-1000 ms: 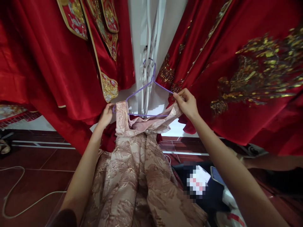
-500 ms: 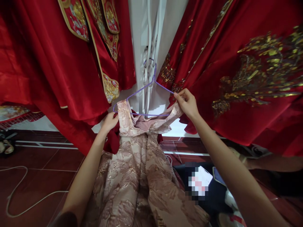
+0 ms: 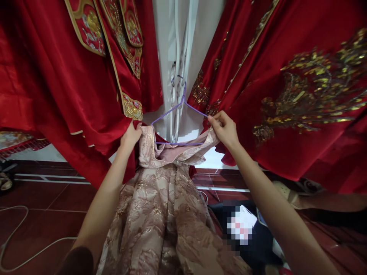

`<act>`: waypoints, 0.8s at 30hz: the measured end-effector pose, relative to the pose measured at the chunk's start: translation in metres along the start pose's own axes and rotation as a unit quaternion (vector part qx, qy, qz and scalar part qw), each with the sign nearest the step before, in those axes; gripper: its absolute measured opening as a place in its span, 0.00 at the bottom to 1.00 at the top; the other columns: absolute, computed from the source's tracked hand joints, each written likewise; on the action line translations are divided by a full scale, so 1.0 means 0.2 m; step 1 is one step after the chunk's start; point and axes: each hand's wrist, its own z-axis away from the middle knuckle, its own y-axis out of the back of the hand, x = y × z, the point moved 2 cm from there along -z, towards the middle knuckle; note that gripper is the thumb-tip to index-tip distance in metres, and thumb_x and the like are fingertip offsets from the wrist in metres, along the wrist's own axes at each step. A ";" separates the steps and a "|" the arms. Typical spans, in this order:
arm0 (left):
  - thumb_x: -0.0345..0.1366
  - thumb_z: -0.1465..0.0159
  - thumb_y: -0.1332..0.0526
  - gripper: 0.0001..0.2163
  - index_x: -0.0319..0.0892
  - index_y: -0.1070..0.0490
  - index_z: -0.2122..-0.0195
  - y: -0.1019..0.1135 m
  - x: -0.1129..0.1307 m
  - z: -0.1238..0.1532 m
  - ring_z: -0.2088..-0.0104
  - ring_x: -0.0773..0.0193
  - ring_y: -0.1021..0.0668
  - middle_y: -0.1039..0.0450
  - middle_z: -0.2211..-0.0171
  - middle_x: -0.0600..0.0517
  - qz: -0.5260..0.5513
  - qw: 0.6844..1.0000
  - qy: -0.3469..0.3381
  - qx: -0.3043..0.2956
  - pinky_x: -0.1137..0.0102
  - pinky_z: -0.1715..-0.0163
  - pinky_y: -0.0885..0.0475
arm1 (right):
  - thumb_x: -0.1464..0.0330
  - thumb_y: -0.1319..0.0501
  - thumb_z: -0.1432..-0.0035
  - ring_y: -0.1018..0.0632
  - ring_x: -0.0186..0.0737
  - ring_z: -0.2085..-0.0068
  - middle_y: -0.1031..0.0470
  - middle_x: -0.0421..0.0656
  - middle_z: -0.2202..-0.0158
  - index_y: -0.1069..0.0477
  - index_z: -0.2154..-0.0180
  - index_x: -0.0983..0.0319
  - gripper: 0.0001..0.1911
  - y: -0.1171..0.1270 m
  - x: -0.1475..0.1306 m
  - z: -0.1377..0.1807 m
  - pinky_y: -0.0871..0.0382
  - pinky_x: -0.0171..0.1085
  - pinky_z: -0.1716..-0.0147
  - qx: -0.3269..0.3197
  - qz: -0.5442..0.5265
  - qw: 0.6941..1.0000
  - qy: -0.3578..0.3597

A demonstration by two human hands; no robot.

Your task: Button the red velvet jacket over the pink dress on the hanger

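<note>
A pink brocade dress with a gold floral pattern hangs in front of me on a thin purple wire hanger. My left hand is closed on the dress's left shoulder strap, right at the hanger's left end. My right hand pinches the dress's right shoulder strap against the hanger's right arm. The hanger's hook reaches up towards white bars between the red garments.
Red embroidered robes hang on the left and on the right, close against both hands. Below lie a dark red tiled floor with a white cord, and dark items at the lower right. Another person's arm reaches in from the right.
My left hand dropped to the side of the dress, then rose again to the left shoulder strap. The hanger and dress sit slightly higher; the right hand kept its grip.
</note>
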 end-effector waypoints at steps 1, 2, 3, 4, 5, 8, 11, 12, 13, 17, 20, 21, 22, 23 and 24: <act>0.43 0.37 0.47 0.17 0.39 0.34 0.50 0.01 0.05 0.04 0.53 0.50 0.24 0.26 0.56 0.40 -0.020 1.000 -0.004 0.022 0.61 0.53 0.31 | 0.50 0.44 0.44 0.34 0.35 0.74 0.33 0.39 0.76 0.35 0.73 0.59 0.18 0.01 -0.02 0.01 0.39 0.37 0.71 0.001 0.013 1.000 -0.001; 0.42 0.36 0.48 0.17 0.38 0.35 0.49 0.01 0.09 0.09 0.54 0.49 0.24 0.26 0.56 0.39 -0.035 0.998 -0.015 0.045 0.61 0.54 0.30 | 0.50 0.44 0.44 0.34 0.35 0.75 0.32 0.39 0.76 0.35 0.73 0.58 0.18 0.01 -0.03 0.01 0.39 0.37 0.70 0.003 0.024 1.000 -0.002; 0.40 0.35 0.50 0.17 0.37 0.36 0.49 0.02 0.13 0.15 0.54 0.49 0.24 0.27 0.55 0.38 -0.045 0.997 -0.022 0.065 0.62 0.55 0.30 | 0.50 0.44 0.44 0.34 0.35 0.75 0.32 0.40 0.76 0.35 0.73 0.58 0.18 0.02 -0.04 0.01 0.39 0.38 0.70 0.003 0.032 0.999 -0.003; 0.38 0.35 0.51 0.16 0.36 0.37 0.50 0.02 0.16 0.20 0.56 0.49 0.23 0.28 0.56 0.36 -0.054 0.995 -0.025 0.076 0.62 0.57 0.30 | 0.50 0.44 0.44 0.34 0.35 0.75 0.32 0.40 0.76 0.35 0.73 0.58 0.18 0.02 -0.04 0.01 0.38 0.38 0.70 0.004 0.037 0.999 -0.003; 0.35 0.35 0.51 0.15 0.35 0.38 0.50 0.02 0.19 0.24 0.57 0.48 0.23 0.28 0.56 0.35 -0.060 0.995 -0.025 0.075 0.62 0.58 0.30 | 0.51 0.44 0.44 0.34 0.35 0.75 0.32 0.40 0.76 0.35 0.73 0.58 0.18 0.02 -0.05 0.01 0.38 0.38 0.70 0.004 0.039 0.999 -0.001; 0.29 0.39 0.50 0.14 0.33 0.39 0.52 0.03 0.28 0.31 0.61 0.49 0.22 0.28 0.59 0.35 -0.061 0.998 -0.026 0.010 0.61 0.62 0.30 | 0.51 0.44 0.44 0.34 0.35 0.75 0.32 0.40 0.76 0.35 0.73 0.58 0.18 0.03 -0.05 0.00 0.38 0.38 0.70 0.001 0.044 0.999 0.003; 0.28 0.42 0.45 0.12 0.35 0.38 0.55 0.08 0.34 0.24 0.61 0.49 0.23 0.27 0.63 0.39 -0.031 0.996 -0.061 -0.057 0.61 0.61 0.30 | 0.51 0.45 0.43 0.33 0.36 0.74 0.31 0.41 0.75 0.35 0.72 0.58 0.18 0.04 -0.04 -0.01 0.37 0.38 0.69 -0.006 0.048 0.999 0.007; 0.29 0.42 0.44 0.11 0.37 0.36 0.57 0.11 0.35 0.19 0.62 0.50 0.23 0.27 0.65 0.41 -0.009 0.995 -0.068 -0.072 0.61 0.61 0.30 | 0.51 0.45 0.43 0.33 0.36 0.74 0.31 0.41 0.75 0.35 0.72 0.58 0.18 0.04 -0.04 -0.01 0.37 0.38 0.68 -0.007 0.048 0.999 0.009; 0.29 0.43 0.42 0.09 0.38 0.35 0.60 0.12 0.35 0.13 0.63 0.52 0.23 0.28 0.67 0.44 0.023 0.994 -0.064 -0.091 0.62 0.62 0.30 | 0.51 0.45 0.43 0.33 0.35 0.74 0.31 0.41 0.75 0.35 0.72 0.59 0.18 0.04 -0.04 -0.01 0.37 0.38 0.68 -0.007 0.047 0.999 0.011; 0.29 0.45 0.41 0.03 0.40 0.35 0.69 0.10 0.23 -0.14 0.71 0.61 0.26 0.31 0.74 0.52 0.171 0.971 0.003 -0.169 0.67 0.67 0.31 | 0.50 0.45 0.43 0.34 0.35 0.74 0.32 0.40 0.75 0.35 0.73 0.59 0.19 0.03 -0.03 -0.01 0.37 0.38 0.67 -0.009 0.051 0.999 0.009; 0.28 0.47 0.39 0.05 0.40 0.34 0.69 0.09 0.13 -0.25 0.69 0.62 0.26 0.32 0.73 0.53 0.179 0.984 -0.008 -0.021 0.67 0.64 0.31 | 0.48 0.46 0.43 0.32 0.37 0.73 0.31 0.41 0.74 0.35 0.72 0.59 0.21 0.03 -0.06 0.00 0.36 0.40 0.64 -0.008 0.070 0.997 0.005; 0.28 0.47 0.39 0.06 0.40 0.34 0.69 0.09 0.12 -0.25 0.68 0.62 0.26 0.31 0.72 0.53 0.179 0.982 -0.022 0.048 0.67 0.62 0.31 | 0.48 0.47 0.42 0.31 0.38 0.72 0.30 0.41 0.73 0.35 0.71 0.59 0.21 0.04 -0.07 0.01 0.36 0.41 0.62 -0.005 0.081 0.997 0.005; 0.29 0.46 0.39 0.06 0.40 0.34 0.68 0.10 0.14 -0.23 0.67 0.62 0.26 0.31 0.71 0.52 0.187 0.976 -0.041 0.108 0.67 0.61 0.31 | 0.48 0.48 0.42 0.29 0.39 0.71 0.30 0.41 0.73 0.34 0.71 0.59 0.21 0.04 -0.08 0.02 0.37 0.43 0.59 -0.001 0.095 0.996 0.006; 0.29 0.44 0.40 0.05 0.41 0.34 0.67 0.10 0.18 -0.19 0.65 0.62 0.26 0.30 0.69 0.52 0.203 0.965 -0.064 0.155 0.67 0.60 0.31 | 0.48 0.48 0.41 0.28 0.40 0.70 0.30 0.41 0.72 0.34 0.70 0.59 0.21 0.04 -0.10 0.03 0.38 0.44 0.57 0.003 0.108 0.994 0.008; 0.29 0.43 0.41 0.05 0.41 0.35 0.65 0.09 0.24 -0.13 0.64 0.63 0.26 0.30 0.67 0.52 0.226 0.951 -0.092 0.188 0.67 0.59 0.31 | 0.48 0.49 0.41 0.28 0.41 0.69 0.29 0.42 0.72 0.34 0.69 0.59 0.21 0.03 -0.12 0.04 0.39 0.45 0.56 0.006 0.121 0.993 0.008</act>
